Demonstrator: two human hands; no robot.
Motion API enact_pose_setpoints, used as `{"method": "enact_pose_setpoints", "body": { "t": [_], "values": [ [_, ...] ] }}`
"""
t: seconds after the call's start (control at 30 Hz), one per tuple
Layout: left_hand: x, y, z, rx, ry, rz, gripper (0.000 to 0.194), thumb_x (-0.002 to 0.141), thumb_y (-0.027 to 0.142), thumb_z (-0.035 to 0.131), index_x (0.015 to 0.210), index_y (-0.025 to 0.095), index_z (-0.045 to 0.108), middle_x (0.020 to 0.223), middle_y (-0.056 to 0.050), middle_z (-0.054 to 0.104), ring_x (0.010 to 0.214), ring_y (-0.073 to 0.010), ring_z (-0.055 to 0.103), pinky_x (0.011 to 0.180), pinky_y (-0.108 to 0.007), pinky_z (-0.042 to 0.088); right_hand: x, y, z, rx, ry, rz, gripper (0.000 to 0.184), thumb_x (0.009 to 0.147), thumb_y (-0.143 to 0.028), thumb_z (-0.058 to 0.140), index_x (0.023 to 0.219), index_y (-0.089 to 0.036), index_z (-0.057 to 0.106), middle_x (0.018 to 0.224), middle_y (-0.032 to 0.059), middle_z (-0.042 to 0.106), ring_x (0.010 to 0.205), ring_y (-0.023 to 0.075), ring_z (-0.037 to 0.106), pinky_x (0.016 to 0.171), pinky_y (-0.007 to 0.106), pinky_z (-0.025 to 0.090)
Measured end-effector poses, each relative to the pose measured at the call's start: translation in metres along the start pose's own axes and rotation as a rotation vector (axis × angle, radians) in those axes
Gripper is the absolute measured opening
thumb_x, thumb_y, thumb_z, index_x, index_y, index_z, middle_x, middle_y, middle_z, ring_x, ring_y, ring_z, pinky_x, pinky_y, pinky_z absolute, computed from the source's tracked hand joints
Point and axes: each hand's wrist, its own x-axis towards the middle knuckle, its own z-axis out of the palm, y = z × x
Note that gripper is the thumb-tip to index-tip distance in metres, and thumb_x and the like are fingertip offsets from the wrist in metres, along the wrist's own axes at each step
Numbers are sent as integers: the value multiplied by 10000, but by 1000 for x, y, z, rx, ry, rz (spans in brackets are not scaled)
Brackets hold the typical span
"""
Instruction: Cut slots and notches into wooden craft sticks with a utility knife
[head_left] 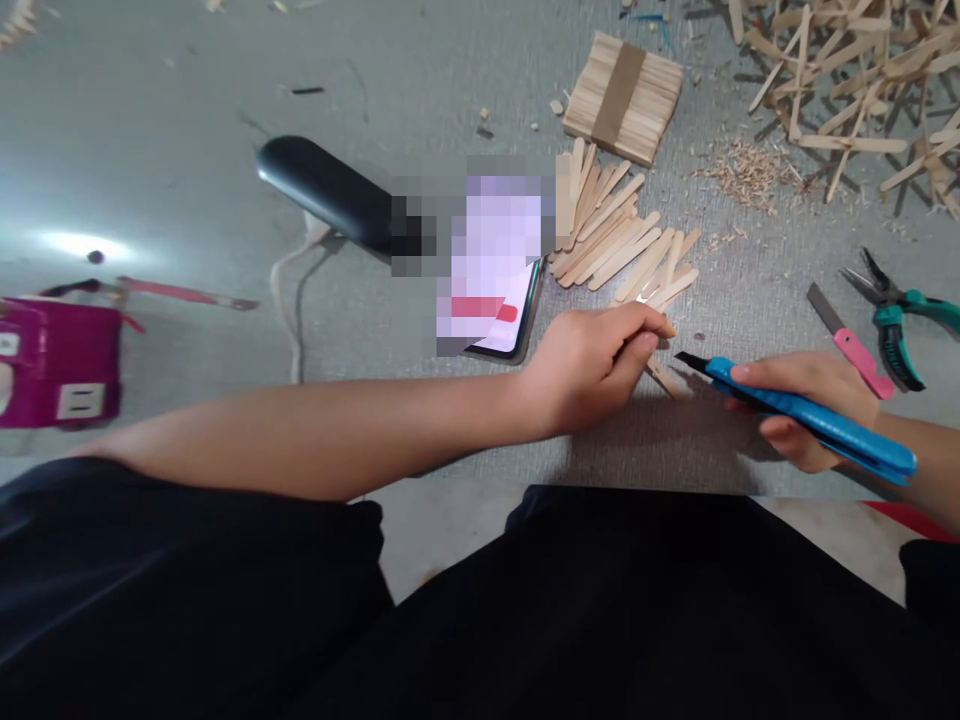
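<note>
My left hand [589, 362] is closed in a pinch at the near side of a spread of craft sticks [611, 235]. Below its thumb the end of a wooden craft stick [661, 379] shows; the fingers cover the rest of it. To the right, my right hand [814, 400] is wrapped round a blue utility knife [802, 408]. The knife's dark blade is out and points left at the left fingertips, a small gap away from them.
Behind the sticks lies a banded bundle of craft sticks [624, 98]. Wood shavings [750, 172] and a stick structure [847, 90] are at back right. Pliers [892, 315] and a pink-handled knife [851, 345] lie right; a phone [499, 325], black case [330, 190] and magenta pouch [64, 360] lie left.
</note>
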Motion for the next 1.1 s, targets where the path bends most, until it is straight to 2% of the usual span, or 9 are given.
{"method": "enact_pose_setpoints", "body": {
  "t": [0.07, 0.17, 0.33, 0.5, 0.63, 0.77, 0.9, 0.97, 1.1],
  "values": [
    [0, 0, 0, -2, -12, 12, 316, 1129, 254, 495, 1192, 186, 797, 1047, -64, 861, 920, -190, 807, 880, -303, 611, 6, -4, 1, -50, -21, -138, 333, 1064, -351, 737, 1381, -250, 756, 976, 21, 866, 719, 170, 824, 686, 270, 715],
    [-1, -1, 0, -5, -4, 47, 322, 1144, 263, 488, 1204, 188, 795, 1066, -60, 868, 963, -180, 821, 943, -293, 627, 15, -8, 1, -99, -88, -248, 380, 1085, -263, 660, 1452, -177, 704, 956, 47, 855, 738, 176, 831, 684, 259, 714],
    [-2, -1, 0, 2, 16, 80, 324, 1150, 261, 492, 1223, 174, 796, 1087, -71, 875, 947, -177, 827, 958, -293, 633, 21, -10, 0, -115, -161, -274, 411, 1107, -237, 601, 1511, -173, 646, 841, 20, 805, 669, 190, 797, 583, 286, 669],
    [-2, -1, -1, 17, 13, 59, 334, 1148, 282, 494, 1222, 186, 805, 1081, -59, 879, 936, -187, 830, 937, -310, 631, 19, -8, 3, -115, -150, -253, 364, 1134, -271, 593, 1483, -187, 648, 926, 34, 825, 738, 178, 816, 653, 277, 686],
    [-1, -1, 0, 23, 3, 39, 337, 1146, 296, 498, 1227, 191, 807, 1071, -48, 879, 922, -183, 828, 909, -304, 623, 18, -6, 3, -117, -164, -269, 329, 1160, -294, 554, 1466, -201, 630, 838, 2, 779, 677, 168, 778, 619, 274, 650],
    [-1, -2, 0, 17, 4, 44, 331, 1142, 290, 504, 1226, 191, 809, 1067, -47, 878, 933, -181, 828, 912, -299, 618, 17, -4, 2, -181, -220, -272, 278, 1169, -300, 523, 1408, -200, 623, 807, -14, 749, 653, 162, 747, 619, 277, 620],
    [0, -1, 0, 4, -9, 36, 326, 1138, 279, 500, 1222, 199, 805, 1036, -33, 872, 939, -181, 826, 924, -303, 616, 17, -4, 0, -277, -280, -324, 271, 1165, -266, 506, 1409, -175, 582, 876, 8, 781, 698, 159, 750, 643, 280, 601],
    [-1, -1, -1, 5, -12, 40, 325, 1135, 266, 496, 1228, 198, 800, 1033, -29, 870, 946, -180, 825, 925, -303, 612, 16, -6, -1, -332, -315, -364, 258, 1167, -256, 522, 1407, -169, 565, 884, -1, 788, 694, 151, 738, 638, 281, 561],
    [-1, -3, -1, 7, -10, 60, 322, 1126, 235, 490, 1216, 194, 796, 1019, -29, 867, 933, -172, 822, 900, -291, 606, 16, -8, -3, -428, -413, -381, 288, 1152, -233, 559, 1439, -212, 545, 839, -57, 744, 657, 130, 662, 620, 288, 410]
  ]
}}
